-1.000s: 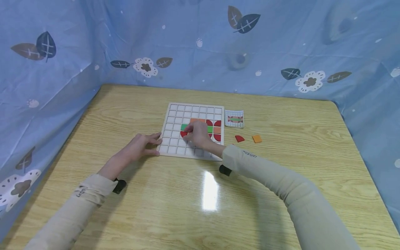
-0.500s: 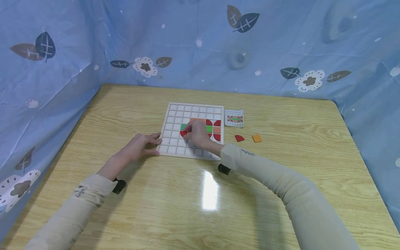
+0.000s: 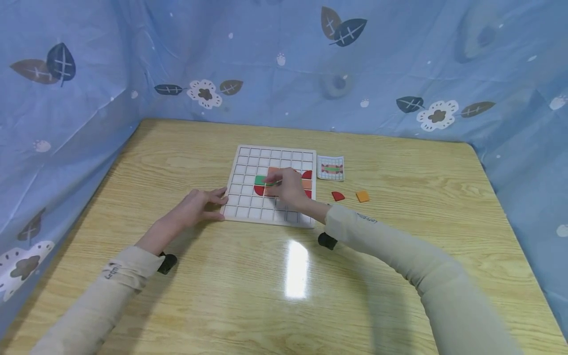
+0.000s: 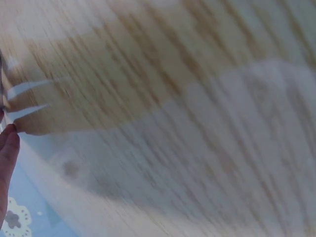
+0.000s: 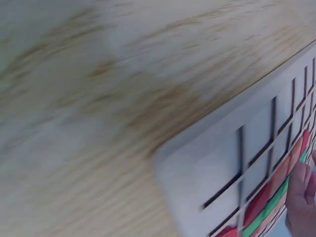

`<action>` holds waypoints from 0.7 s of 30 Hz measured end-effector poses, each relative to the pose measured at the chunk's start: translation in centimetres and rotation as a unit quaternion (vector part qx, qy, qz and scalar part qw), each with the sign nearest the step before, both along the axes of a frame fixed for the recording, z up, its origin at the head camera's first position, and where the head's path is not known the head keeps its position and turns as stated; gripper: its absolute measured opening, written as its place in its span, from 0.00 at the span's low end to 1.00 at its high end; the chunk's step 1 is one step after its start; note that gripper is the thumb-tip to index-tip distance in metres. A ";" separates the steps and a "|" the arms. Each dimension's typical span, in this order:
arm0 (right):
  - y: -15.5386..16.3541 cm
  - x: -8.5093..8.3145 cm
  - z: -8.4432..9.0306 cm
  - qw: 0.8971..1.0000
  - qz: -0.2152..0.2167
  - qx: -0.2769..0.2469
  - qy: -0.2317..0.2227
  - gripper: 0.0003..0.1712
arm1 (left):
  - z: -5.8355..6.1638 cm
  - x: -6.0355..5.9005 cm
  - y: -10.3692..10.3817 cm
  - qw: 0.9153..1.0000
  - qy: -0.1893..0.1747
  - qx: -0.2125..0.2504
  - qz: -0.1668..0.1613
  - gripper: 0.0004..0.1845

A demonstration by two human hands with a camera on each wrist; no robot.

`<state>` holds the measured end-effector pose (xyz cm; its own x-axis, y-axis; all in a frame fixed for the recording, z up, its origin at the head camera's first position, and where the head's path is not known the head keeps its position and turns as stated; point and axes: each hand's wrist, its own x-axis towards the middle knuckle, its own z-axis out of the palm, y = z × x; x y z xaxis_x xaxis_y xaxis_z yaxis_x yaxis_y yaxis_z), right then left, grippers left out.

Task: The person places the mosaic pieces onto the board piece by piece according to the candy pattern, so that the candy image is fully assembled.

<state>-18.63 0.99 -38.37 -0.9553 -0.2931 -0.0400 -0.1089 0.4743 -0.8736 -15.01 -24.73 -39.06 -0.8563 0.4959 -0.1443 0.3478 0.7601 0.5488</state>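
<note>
- So the right hand [image 3: 290, 187] is over the middle of the white grid board [image 3: 248, 213], its fingers curled in a pinch on a green strip [image 3: 265, 180] lying in the coloured rows.
- That green strip sits right under the fingertips and sticks out to their left. Its long axis runs left-right along the board's row, with a red half-round piece [image 3: 258, 190] just below it.
- Left hand [image 3: 193, 208] rests on the table [image 3: 284, 276], relaxed straight fingers touching the board's near-left corner. The right hand is clearly the one closer to the strip.
- Off to the right of the right hand, well apart from the fingers: a loose red piece [image 3: 338, 196] and an orange square [image 3: 362, 196], plus a small pattern card [image 3: 330, 167] just beside the board's far right edge.
- Surface is a glossy wood-grain table with a light glare near the front, and blue leaf-and-flower cloth [image 3: 284, 59] hangs around three sides.
- Wrist views are blurry; the right one does show board cells [image 5: 256, 143] and the red and green pieces.
</note>
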 end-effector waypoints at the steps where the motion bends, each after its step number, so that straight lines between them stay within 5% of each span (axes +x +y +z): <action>1: 0.5 0.0 -0.1 1.000 0.002 -0.010 -0.001 0.11 | 0.0 0.0 0.0 1.000 -0.001 0.000 0.001 0.29; 8: 4.0 0.5 -0.8 0.994 0.014 -0.102 -0.029 0.11 | 0.1 0.0 0.2 1.000 -0.011 -0.005 0.007 0.29; 21: 10.1 2.2 -1.1 0.988 -0.032 -0.120 -0.090 0.17 | 0.0 0.0 0.1 1.000 0.007 -0.007 -0.009 0.29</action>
